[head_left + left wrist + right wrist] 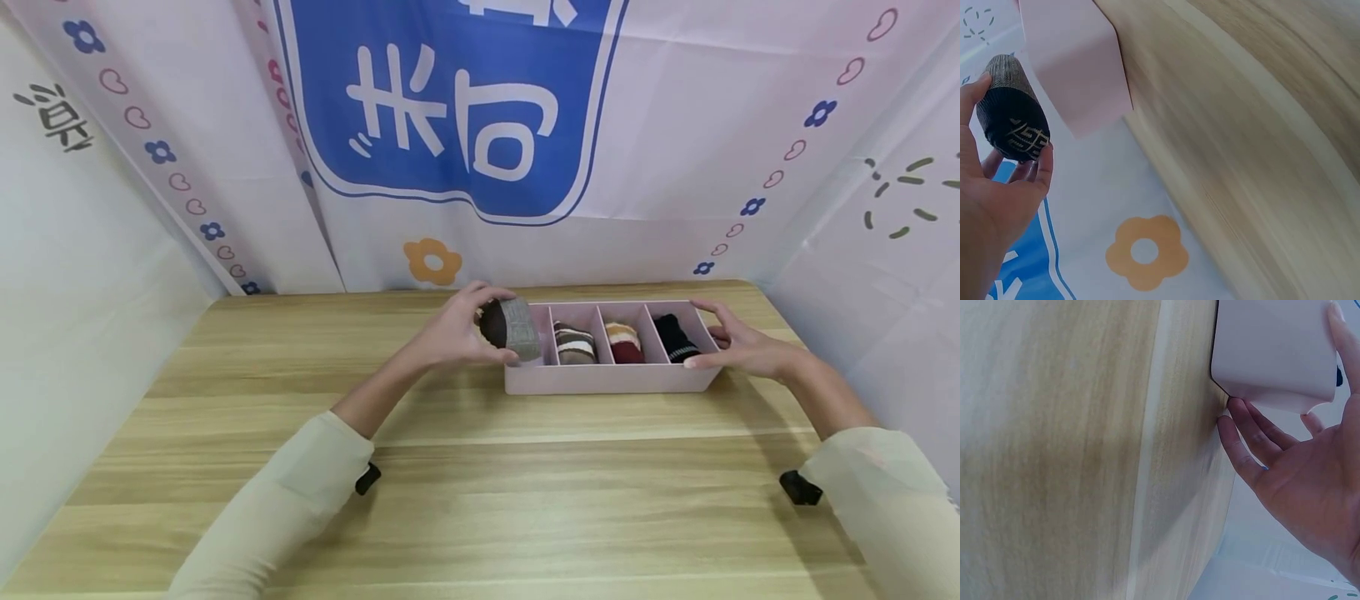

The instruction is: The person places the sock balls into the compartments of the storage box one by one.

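My left hand (457,327) grips a rolled sock (521,328), grey on one part and dark on the other, at the left end of a pink divided storage box (600,381). In the left wrist view the sock (1013,112) sits between thumb and fingertips, with a pale pattern on its dark part. The leftmost compartment is partly hidden behind the sock. At the box's other end my right hand (750,346) holds the end wall, thumb at the front corner and a finger on the back rim. Its other fingers touch the lower end in the right wrist view.
Further compartments hold a brown-and-white striped rolled sock (576,345), a yellow, white and dark red one (625,343), and a black one (675,340). The box stands near the back of a wooden table (525,500), before a printed cloth backdrop (645,242).
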`<action>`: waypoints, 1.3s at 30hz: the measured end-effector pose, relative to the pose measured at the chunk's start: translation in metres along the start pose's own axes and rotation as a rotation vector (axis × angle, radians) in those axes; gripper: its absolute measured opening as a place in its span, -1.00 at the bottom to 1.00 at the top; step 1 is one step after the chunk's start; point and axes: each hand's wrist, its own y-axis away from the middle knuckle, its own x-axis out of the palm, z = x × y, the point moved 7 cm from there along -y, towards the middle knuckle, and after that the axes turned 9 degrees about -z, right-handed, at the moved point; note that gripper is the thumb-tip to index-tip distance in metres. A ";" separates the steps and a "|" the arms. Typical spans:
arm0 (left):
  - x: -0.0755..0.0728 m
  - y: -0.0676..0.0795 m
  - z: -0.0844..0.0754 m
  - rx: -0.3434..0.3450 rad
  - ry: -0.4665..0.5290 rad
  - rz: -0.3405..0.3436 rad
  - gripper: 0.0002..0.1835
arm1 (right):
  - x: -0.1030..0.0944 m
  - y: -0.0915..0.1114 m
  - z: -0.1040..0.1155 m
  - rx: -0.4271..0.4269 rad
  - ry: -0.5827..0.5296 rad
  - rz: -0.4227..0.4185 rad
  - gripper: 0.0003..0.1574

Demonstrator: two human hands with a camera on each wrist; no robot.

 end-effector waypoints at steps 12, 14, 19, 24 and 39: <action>0.012 -0.012 0.003 0.017 0.023 0.001 -0.16 | -0.001 -0.001 0.000 0.005 0.002 -0.004 0.37; 0.014 -0.015 0.004 0.009 0.029 0.008 -0.17 | -0.001 0.000 0.000 0.005 0.002 -0.005 0.37; 0.019 -0.022 0.006 -0.018 0.035 0.025 -0.20 | -0.002 0.001 0.000 0.006 0.005 -0.008 0.38; 0.026 -0.028 0.007 -0.017 0.038 0.053 -0.20 | -0.001 0.001 0.000 0.008 0.002 -0.006 0.37; 0.036 -0.035 0.015 -0.062 0.079 0.127 -0.19 | -0.001 0.000 -0.002 0.024 -0.008 -0.003 0.37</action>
